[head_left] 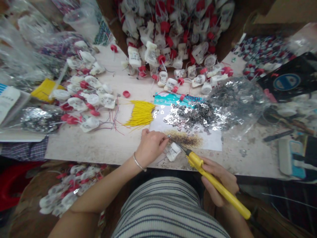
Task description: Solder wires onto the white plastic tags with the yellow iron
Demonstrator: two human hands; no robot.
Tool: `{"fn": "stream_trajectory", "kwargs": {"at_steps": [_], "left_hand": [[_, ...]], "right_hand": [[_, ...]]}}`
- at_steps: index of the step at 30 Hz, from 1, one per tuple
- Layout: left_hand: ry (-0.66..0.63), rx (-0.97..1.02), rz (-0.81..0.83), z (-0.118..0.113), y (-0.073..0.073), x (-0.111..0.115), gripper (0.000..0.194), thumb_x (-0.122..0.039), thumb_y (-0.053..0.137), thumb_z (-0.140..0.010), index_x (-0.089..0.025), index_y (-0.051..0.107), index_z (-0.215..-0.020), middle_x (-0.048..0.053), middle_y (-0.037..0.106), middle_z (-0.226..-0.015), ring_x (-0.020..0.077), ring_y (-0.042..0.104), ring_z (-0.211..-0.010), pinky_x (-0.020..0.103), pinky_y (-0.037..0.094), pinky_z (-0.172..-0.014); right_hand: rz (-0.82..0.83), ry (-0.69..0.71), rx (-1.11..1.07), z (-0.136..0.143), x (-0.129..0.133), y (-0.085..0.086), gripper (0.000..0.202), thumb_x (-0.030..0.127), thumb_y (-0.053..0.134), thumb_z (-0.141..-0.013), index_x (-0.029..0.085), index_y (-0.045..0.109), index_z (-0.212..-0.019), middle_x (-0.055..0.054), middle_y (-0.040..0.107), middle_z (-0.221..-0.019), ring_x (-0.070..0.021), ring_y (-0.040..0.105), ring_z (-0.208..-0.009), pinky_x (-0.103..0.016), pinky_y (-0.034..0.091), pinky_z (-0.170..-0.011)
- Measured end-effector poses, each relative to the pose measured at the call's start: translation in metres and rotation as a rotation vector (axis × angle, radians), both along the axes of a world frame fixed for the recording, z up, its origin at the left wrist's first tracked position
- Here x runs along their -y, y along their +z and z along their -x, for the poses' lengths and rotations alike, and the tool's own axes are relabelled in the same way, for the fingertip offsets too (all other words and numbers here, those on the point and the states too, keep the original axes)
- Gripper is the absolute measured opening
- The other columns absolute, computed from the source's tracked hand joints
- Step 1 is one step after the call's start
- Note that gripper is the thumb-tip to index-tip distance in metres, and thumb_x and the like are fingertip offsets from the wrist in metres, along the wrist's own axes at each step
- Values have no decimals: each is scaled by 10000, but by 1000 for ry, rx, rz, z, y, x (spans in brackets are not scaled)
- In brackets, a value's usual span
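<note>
My right hand (220,180) is closed round the yellow handle of a soldering iron (206,175), whose metal tip points up and left. The fingers of my left hand (152,145) are pinched on a small shiny metal piece (168,136) close to that tip. Just below lies a white plastic part (173,152) on the table. Under the tip, a white sheet (214,143) carries a brown scorched patch (185,138). Beyond my left hand is a bundle of yellow wires (141,113). A heap of small metal pieces (195,114) lies on the sheet.
A large box at the back spills white and red plastic assemblies (170,53). More assemblies (84,96) with loose wires lie to the left. A plastic bag of metal pieces (237,99) sits to the right, near a blue-and-white device (292,157). Below left, a carton holds further assemblies (71,188).
</note>
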State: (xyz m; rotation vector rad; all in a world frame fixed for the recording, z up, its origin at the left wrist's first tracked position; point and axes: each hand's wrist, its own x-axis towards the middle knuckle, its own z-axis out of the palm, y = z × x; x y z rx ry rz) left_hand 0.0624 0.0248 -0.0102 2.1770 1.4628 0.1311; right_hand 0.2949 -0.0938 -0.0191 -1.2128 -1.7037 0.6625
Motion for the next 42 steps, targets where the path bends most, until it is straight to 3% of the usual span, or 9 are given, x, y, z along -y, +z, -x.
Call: {"fn": "stream_trajectory", "kwargs": {"at_steps": [7, 17, 22, 25, 28, 32, 36, 38, 42], "left_hand": [[7, -61, -52, -7, 1, 1, 230, -244, 487, -840, -187, 640, -677, 27, 672, -655, 184, 568, -652, 391, 270, -750], [19, -55, -62, -8, -1, 2, 215, -248, 509, -822, -203, 650, -666, 18, 667, -650, 195, 573, -667, 400, 261, -758], [16, -65, -52, -8, 1, 1, 228, -244, 498, -825, -197, 631, -645, 13, 658, -632, 192, 569, -658, 387, 260, -740], [16, -73, -48, -8, 1, 0, 220, -250, 499, -823, -198, 635, -658, 14, 665, -644, 191, 569, -657, 383, 255, -734], [15, -83, -36, -9, 1, 0, 212, -262, 503, -826, -201, 645, -681, 13, 672, -660, 195, 575, -670, 384, 254, -737], [2, -101, -13, -9, 3, 2, 218, -286, 512, -840, -201, 654, -698, 11, 673, -670, 197, 577, -689, 381, 255, -744], [-31, -32, 53, -4, 7, -1, 265, -381, 501, -881, -221, 681, -772, 7, 690, -727, 195, 588, -739, 361, 270, -743], [1, -21, -11, 3, 7, -9, 259, -372, 485, -898, -221, 683, -829, 14, 698, -797, 202, 590, -780, 361, 286, -755], [243, -156, -347, 25, -3, -36, 207, -278, 522, -870, -181, 656, -994, 88, 654, -1020, 275, 537, -959, 392, 315, -785]], "right_hand": [[25, 53, 66, 4, -5, -6, 449, 97, 550, -763, 200, 571, -1200, -94, 617, -1216, -236, 635, -1065, -389, 585, -851], [11, 125, 126, 0, -8, 2, 491, 48, 538, -756, 196, 557, -1224, -94, 583, -1249, -223, 613, -1090, -377, 571, -883], [-86, -64, -20, 15, -13, -6, 508, 47, 575, -731, 194, 536, -1215, -91, 590, -1246, -247, 621, -1076, -405, 593, -829], [-86, -142, -70, 36, -24, -14, 338, 5, 573, -728, 210, 606, -994, -62, 511, -1326, -206, 646, -1024, -323, 609, -759], [-111, -169, -34, 57, -37, -24, 157, 54, 645, -711, 190, 577, -747, -35, 485, -1309, -192, 614, -1062, -311, 591, -813], [-140, -185, 13, 68, -44, -31, 167, 69, 670, -704, 192, 559, -723, -37, 475, -1271, -168, 623, -1021, -293, 597, -799], [-157, -234, 38, 58, -39, -26, 185, 64, 683, -696, 191, 553, -736, -47, 485, -1239, -157, 645, -954, -281, 610, -740], [-167, -250, 77, 52, -37, -23, 192, 72, 696, -687, 190, 551, -737, -53, 495, -1227, -172, 631, -992, -287, 609, -735], [-197, -324, 83, 48, -35, -22, 185, 41, 673, -690, 189, 563, -712, -43, 532, -1194, -158, 621, -995, -265, 596, -736]]}}
